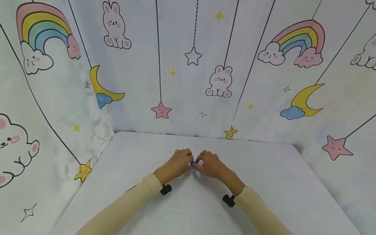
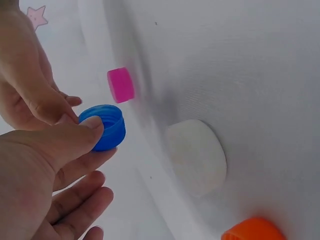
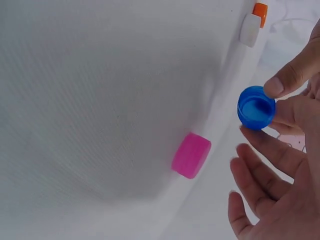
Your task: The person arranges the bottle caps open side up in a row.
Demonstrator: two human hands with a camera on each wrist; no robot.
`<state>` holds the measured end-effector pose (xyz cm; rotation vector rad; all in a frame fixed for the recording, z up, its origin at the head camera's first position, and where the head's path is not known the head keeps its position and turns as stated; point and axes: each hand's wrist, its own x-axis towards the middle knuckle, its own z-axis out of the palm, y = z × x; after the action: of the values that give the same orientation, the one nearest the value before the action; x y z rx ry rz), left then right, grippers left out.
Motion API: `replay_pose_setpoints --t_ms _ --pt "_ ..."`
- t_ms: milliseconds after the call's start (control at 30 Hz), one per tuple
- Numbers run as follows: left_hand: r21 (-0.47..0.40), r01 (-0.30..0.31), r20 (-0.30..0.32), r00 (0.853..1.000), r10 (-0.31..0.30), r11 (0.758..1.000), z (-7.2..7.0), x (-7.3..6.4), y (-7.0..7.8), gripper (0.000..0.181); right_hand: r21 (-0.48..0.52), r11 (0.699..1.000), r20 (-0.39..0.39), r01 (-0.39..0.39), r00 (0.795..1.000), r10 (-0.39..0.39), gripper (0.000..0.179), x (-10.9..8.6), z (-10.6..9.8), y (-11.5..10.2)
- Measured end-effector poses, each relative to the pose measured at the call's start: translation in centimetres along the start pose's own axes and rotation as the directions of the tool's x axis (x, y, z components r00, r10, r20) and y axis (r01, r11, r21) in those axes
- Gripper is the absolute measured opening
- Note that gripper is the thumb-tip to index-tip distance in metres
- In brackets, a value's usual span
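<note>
Blue bottle cap (image 2: 107,127) is between the two hands, above the white table (image 1: 264,182), near the middle of it. The open side of the cap is turned toward the wrist cameras, so its hollow inside can be seen. The left hand (image 1: 175,164) pinches the cap: its thumb lies on the rim and a finger supports the cap from below, as the left wrist view shows. The right hand (image 1: 212,165) is touching the cap too; in the right wrist view one of its fingertips (image 3: 278,85) presses the rim and another finger is against the side of the cap, while the remaining fingers are loose and a little spread. In the head view both hands are close together, knuckles nearly meeting, and the cap is only a small blue spot between them.

On the table, just beside the hands, a pink cap (image 3: 191,155) lies on the cloth. A white cap (image 2: 196,156) lies a little further on the left hand's side, and an orange cap (image 2: 253,230) is just beyond it, at the border of that view. The three caps are apart from the blue one.

Both arms wear cream sleeves (image 1: 129,202). Behind the table hangs a backdrop (image 1: 188,81) with rainbows, rabbits, moons and stars.
</note>
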<state>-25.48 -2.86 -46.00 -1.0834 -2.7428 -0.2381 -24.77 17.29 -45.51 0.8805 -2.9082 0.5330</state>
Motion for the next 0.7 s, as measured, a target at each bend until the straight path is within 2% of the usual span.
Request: replay_pose_setpoints --t_ms 133,267,367,533,700 --pt "-0.121 0.082 0.02 0.997 -0.08 0.989 -0.15 0.01 -0.31 0.018 0.005 0.999 -0.062 0.039 0.997 -0.039 0.025 -0.24 -0.1 -0.11" --pt "-0.262 0.163 0.04 0.987 -0.158 0.951 -0.52 -0.05 -0.44 0.018 0.026 0.998 -0.105 0.053 0.993 -0.05 0.033 -0.5 -0.3 -0.19" --pt "-0.326 0.208 0.059 0.978 -0.2 0.922 -0.62 -0.08 -0.5 0.017 0.028 0.997 -0.125 0.066 0.99 -0.062 0.035 -0.65 -0.23 -0.07" --pt "-0.413 0.248 0.105 0.969 -0.224 0.876 -0.8 -0.11 -0.75 0.02 0.007 0.993 -0.174 0.119 0.978 -0.116 0.035 -0.83 0.01 0.2" --pt "-0.521 0.261 0.161 0.965 -0.206 0.813 -0.81 -0.19 -1.07 0.024 -0.02 0.987 -0.211 0.159 0.964 -0.16 0.035 -0.96 0.27 0.4"
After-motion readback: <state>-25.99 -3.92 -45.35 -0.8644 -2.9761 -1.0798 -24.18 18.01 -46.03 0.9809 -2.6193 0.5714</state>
